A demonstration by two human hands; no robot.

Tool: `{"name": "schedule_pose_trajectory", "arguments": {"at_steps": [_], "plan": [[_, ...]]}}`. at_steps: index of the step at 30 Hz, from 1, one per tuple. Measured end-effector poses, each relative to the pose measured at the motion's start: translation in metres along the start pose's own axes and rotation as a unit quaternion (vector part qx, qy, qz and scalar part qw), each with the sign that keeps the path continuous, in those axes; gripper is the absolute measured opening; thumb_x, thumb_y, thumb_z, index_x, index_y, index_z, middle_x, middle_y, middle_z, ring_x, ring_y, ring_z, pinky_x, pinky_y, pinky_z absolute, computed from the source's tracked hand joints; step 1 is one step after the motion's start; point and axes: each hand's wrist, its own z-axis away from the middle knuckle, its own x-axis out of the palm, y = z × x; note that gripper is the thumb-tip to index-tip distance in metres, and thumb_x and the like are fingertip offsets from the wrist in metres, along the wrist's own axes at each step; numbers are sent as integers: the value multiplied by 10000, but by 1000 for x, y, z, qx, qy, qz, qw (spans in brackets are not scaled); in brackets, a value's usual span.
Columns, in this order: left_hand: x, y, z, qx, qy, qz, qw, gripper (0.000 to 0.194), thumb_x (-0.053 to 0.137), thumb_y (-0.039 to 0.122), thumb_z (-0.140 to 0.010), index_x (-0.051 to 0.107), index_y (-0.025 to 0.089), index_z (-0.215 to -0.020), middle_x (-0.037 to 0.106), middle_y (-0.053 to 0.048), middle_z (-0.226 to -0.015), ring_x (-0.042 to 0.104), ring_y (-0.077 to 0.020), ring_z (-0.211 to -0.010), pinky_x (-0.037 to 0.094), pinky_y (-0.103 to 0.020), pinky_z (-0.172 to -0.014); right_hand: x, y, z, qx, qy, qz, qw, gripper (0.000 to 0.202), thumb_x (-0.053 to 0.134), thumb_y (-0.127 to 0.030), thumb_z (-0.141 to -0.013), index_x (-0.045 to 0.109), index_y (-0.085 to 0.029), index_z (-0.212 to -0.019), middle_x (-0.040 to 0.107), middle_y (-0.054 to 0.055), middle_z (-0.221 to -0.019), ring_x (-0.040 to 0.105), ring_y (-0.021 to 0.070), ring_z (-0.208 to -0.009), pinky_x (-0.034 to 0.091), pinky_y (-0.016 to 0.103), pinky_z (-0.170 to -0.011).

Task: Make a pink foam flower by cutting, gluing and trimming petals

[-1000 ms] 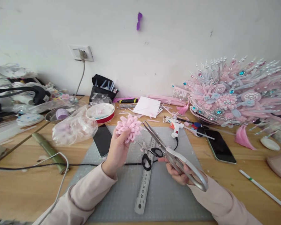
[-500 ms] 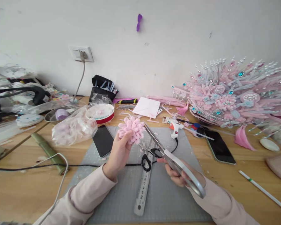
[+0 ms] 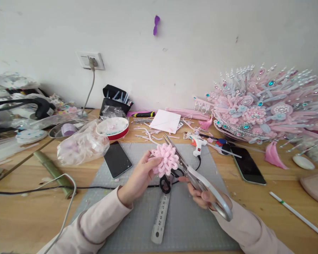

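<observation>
Pinched between the fingers and thumb of my left hand (image 3: 141,176) is a fluffy pink flower (image 3: 165,159) with looped petals. My right hand (image 3: 205,197) is wrapped round large grey-handled scissors (image 3: 194,176), whose slightly parted blades point up and left beside the flower's right edge. Below the flower, black-handled scissors (image 3: 165,184) lie across a steel ruler (image 3: 160,218) on the grey cutting mat (image 3: 132,225). The flower hides part of these smaller scissors.
A white glue gun (image 3: 199,145), a phone (image 3: 248,165) and a pink beaded headpiece (image 3: 257,109) are on the right. A dark phone (image 3: 117,159), a plastic bag (image 3: 82,144) and a green bamboo piece (image 3: 53,173) lie left. A black cable crosses the mat.
My left hand has moved right and slightly down with the pink flower, bringing it up beside the scissor blades. My right hand has barely moved.
</observation>
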Motion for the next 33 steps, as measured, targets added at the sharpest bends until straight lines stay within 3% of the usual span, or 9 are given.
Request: {"name": "schedule_pose_trajectory", "arguments": {"at_steps": [5,13,19,26,33], "plan": [[0,-1,1,-19,-40,-3,999,228,612,232,-760,576,179,-978,680,-54,-967,641,-147,-841,475,-236,-750,3,-2,0,4,-6,8,1000,510,757,-404,-607,611,-255,-1073,373,-96,-602,186,-27,-335,148,119,-277],[3,2,2,15,-6,-42,999,228,650,258,-729,586,185,-935,687,-15,-882,634,-120,-739,466,-214,-687,0,2,0,7,11,17,1000,493,739,-421,-624,614,-258,-1073,363,-90,-594,215,-18,-336,176,120,-278],[4,-2,3,19,0,-77,997,272,665,304,-711,565,186,-934,676,-30,-911,629,-143,-774,463,-244,-713,-9,8,-7,75,-14,-15,997,527,783,-366,-573,614,-252,-1059,348,-110,-535,244,-9,-319,223,109,-258],[5,-5,4,13,4,-70,997,245,670,296,-707,553,182,-890,665,-7,-839,609,-107,-693,456,-207,-646,-9,14,-4,40,-9,-6,999,508,766,-289,-622,589,-264,-1098,330,-114,-552,237,-17,-325,198,104,-267],[9,-5,7,-8,-6,-39,999,288,670,307,-704,567,178,-939,675,-29,-877,619,-118,-708,468,-209,-630,4,3,-1,32,30,46,998,542,751,-375,-627,576,-226,-1118,360,-104,-560,231,-12,-341,203,120,-287]]}}
